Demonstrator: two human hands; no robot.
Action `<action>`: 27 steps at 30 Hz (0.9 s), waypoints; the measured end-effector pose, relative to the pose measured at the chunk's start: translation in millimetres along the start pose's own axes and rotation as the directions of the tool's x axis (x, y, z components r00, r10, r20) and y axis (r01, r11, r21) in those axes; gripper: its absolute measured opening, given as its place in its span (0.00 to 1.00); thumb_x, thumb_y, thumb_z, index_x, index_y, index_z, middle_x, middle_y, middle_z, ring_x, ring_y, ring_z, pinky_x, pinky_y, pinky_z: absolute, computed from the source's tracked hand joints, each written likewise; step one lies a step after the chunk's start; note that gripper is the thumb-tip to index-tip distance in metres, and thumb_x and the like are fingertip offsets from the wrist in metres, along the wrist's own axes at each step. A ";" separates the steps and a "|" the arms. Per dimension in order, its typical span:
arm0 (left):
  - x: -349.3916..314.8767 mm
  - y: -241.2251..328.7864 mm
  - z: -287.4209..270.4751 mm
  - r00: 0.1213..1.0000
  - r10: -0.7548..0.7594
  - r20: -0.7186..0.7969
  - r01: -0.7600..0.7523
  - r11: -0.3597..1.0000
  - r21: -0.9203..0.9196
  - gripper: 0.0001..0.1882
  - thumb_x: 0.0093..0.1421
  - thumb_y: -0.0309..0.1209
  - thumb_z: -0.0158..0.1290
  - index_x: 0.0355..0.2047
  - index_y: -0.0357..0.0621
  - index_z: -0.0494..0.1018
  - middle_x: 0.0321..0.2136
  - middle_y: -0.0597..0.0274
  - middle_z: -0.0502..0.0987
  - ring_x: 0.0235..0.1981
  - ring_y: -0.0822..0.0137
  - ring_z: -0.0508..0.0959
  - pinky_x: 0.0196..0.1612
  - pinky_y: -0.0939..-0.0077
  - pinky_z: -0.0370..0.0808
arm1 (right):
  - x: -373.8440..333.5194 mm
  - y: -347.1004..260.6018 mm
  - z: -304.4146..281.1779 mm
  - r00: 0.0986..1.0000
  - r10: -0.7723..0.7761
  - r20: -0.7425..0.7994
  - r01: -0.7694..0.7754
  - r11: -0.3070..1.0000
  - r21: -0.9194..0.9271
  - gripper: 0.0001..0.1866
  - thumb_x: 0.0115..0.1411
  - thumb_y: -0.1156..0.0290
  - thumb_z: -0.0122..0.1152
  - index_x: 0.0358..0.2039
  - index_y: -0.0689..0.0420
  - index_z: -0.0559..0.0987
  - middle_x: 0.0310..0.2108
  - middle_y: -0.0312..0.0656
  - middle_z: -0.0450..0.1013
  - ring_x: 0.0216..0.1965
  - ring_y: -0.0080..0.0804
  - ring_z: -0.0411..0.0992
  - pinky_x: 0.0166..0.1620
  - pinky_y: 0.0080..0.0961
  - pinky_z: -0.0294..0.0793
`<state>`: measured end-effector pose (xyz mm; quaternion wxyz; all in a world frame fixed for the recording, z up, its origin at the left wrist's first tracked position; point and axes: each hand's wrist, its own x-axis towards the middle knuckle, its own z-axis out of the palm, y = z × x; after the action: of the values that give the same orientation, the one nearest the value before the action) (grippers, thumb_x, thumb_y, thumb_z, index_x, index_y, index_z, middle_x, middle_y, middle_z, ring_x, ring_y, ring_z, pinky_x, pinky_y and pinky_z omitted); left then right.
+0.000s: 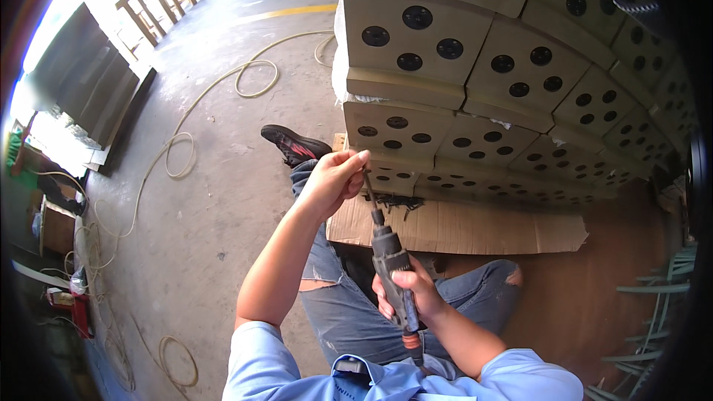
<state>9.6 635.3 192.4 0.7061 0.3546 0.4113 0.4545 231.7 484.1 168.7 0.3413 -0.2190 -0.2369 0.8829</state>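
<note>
My right hand [412,291] is wrapped round a dark power screwdriver [392,252], held upright in front of my lap. Its long thin bit points away from me, toward stacked pale panels [416,37] with round black discs. My left hand [338,178] is closed in a pinch right at the tip of the bit. Whatever those fingertips hold is too small to make out. Just beyond the bit, a small heap of dark screws [401,201] lies on a flat cardboard sheet [460,224].
Loops of pale hose [160,152] run over the concrete floor on the left. Beyond them stands a stack of grey boards [82,74], with another person [44,178] at the left edge. Green curved bars [653,319] stand at the right. My shoe [293,145] rests near the stack.
</note>
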 end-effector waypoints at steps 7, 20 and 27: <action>30.0 -13.0 9.6 0.992 0.103 -0.068 -0.109 0.990 -0.093 0.13 0.72 0.40 0.54 0.38 0.41 0.76 0.20 0.77 0.63 0.18 0.82 0.61 0.21 0.85 0.55 | 31.9 12.5 25.5 0.997 -0.047 -0.057 0.053 0.992 0.111 0.22 0.67 0.53 0.52 0.41 0.64 0.70 0.33 0.44 0.71 0.24 0.32 0.73 0.30 0.33 0.76; 27.1 -12.8 7.4 0.987 0.105 -0.122 -0.111 0.993 -0.046 0.14 0.72 0.41 0.52 0.39 0.43 0.78 0.19 0.80 0.63 0.18 0.84 0.60 0.22 0.86 0.55 | 49.3 29.9 33.1 0.988 -0.090 -0.123 0.099 0.993 0.070 0.23 0.66 0.53 0.52 0.40 0.66 0.72 0.32 0.45 0.71 0.24 0.33 0.75 0.31 0.34 0.77; 22.9 -14.0 13.1 0.978 0.119 -0.171 -0.125 0.992 -0.023 0.16 0.73 0.43 0.51 0.41 0.42 0.77 0.20 0.78 0.67 0.18 0.83 0.63 0.21 0.87 0.59 | 53.6 28.9 36.5 0.985 -0.105 -0.136 0.126 0.980 0.154 0.16 0.67 0.62 0.55 0.48 0.57 0.65 0.31 0.47 0.72 0.22 0.34 0.76 0.26 0.32 0.79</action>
<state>32.0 650.4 179.5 0.6452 0.3276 0.4395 0.5323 161.4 493.2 169.1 0.4232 -0.2323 -0.1543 0.8621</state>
